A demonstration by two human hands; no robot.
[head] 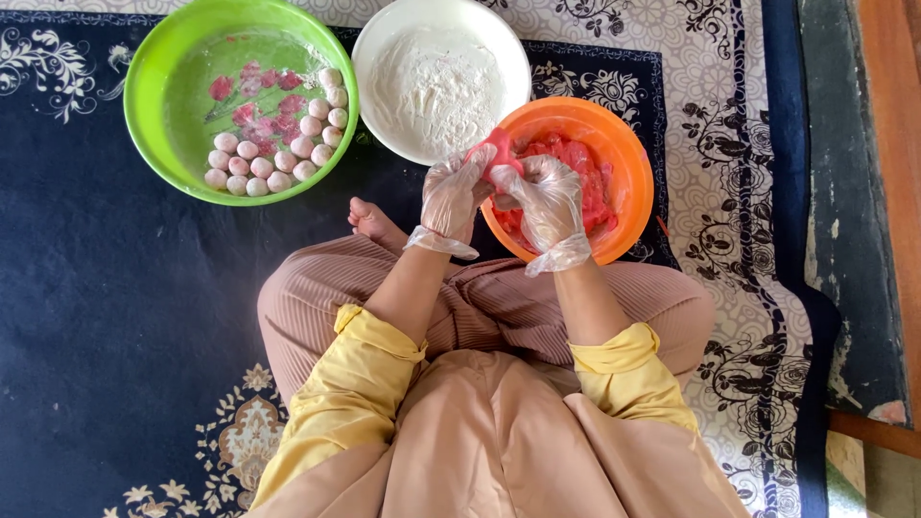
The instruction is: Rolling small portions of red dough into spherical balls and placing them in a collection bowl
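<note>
both hands on a pink lump over the orange bowl

now, from my head view i see my left hand and my right hand, both in clear plastic gloves, pinching one lump of pink dough between their fingertips. the lump sits at about twelve o'clock from my lap, just above the near-left rim of the orange bowl, which holds more red-pink dough. at eleven o'clock, touching the orange bowl's edge, stands a white bowl of flour. at ten o'clock, farther out, a green bowl holds rows of small floured balls along its right and lower side. all three bowls rest on a dark blue patterned rug. my bare foot shows at eleven o'clock, just beside the left wrist.
</note>
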